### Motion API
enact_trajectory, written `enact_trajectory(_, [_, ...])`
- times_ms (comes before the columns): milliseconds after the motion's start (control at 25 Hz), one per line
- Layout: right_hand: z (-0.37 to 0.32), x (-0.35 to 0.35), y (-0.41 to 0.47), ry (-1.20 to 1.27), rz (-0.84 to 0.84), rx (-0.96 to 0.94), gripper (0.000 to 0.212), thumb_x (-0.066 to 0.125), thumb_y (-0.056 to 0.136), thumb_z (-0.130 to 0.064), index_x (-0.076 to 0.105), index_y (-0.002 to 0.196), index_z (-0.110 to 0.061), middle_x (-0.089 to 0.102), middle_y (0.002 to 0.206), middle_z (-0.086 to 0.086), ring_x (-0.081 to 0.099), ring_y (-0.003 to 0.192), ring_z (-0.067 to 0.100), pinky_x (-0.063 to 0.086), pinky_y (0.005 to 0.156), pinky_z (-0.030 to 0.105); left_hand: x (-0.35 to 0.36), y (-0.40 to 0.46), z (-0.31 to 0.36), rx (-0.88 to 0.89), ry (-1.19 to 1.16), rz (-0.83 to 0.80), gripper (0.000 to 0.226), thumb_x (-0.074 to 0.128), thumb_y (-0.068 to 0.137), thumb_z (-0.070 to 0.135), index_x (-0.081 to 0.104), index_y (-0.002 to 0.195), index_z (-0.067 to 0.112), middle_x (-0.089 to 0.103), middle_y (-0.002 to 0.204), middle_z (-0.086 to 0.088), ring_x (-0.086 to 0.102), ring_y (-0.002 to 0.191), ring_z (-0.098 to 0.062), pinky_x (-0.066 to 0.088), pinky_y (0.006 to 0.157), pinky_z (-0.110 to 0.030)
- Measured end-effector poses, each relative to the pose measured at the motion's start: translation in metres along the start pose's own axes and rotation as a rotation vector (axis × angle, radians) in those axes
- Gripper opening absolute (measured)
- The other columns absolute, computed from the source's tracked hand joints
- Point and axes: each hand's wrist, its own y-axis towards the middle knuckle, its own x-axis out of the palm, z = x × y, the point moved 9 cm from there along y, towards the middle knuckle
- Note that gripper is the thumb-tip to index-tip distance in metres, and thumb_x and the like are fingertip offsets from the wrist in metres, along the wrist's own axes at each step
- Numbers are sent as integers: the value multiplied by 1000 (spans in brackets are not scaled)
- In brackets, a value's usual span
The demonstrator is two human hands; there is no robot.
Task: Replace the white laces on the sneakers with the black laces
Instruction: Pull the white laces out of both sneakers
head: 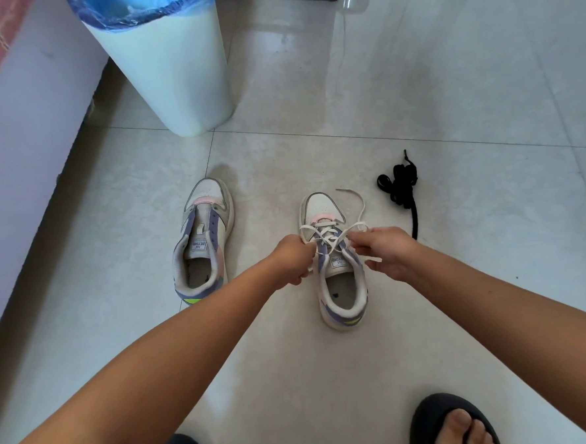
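Pale floor tiles [328, 374] carry both sneakers: the laceless sneaker [201, 239] to the left, the laced sneaker [335, 270] between my hands. My left hand [292, 259] and right hand [387, 252] each pinch the white lace [325, 235], though my curled fingers hide the exact grip. The black laces [401, 186] lie bunched just right of it. The bin [165, 68] is cut off at the top.

Two sneakers [203, 241] stand on the floor, one laced in white, one bare. One bundle of black laces [401, 186], one bin [169, 75], two hands [292, 261], two dark slippers [451, 421].
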Motion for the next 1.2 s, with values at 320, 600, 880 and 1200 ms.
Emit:
enact_trajectory(320, [-12, -57, -2, -319, 352, -277, 18, 56, 92, -26, 55, 88, -8, 58, 84, 8, 52, 76, 21, 39, 67, 29, -53, -9, 4, 167, 1060, 346, 18, 34, 97, 16, 48, 101, 6, 59, 97, -8, 62, 87, -30, 35, 63, -29])
enact_trajectory(600, [8, -11, -2, 147, 108, -16, 14, 58, 91, -24, 58, 80, -15, 56, 76, 1, 53, 69, 12, 43, 65, 26, 15, -14, -11, -245, -205, -87, 30, 43, 96, 31, 41, 72, 13, 37, 62, -3, 33, 50, -15, 22, 49, -20])
enact_trajectory(880, [-1, -4, 0, 452, -69, 27, 22, 46, 98, -23, 53, 78, -19, 57, 71, -4, 52, 70, 9, 40, 65, 25, 0, -10, -5, -112, -307, 73, 16, 53, 95, 18, 51, 81, 12, 52, 66, -2, 46, 52, -12, 32, 47, -21])
enact_trajectory(1200, [-10, -87, 25, 883, 138, -16, 31, 32, 103, -14, 37, 72, -13, 33, 56, -2, 32, 38, 7, 38, 43, 18, -101, -11, 0, 84, 651, 566, 19, 42, 95, 10, 49, 111, 2, 56, 115, -17, 58, 105, -34, 42, 76, -37])
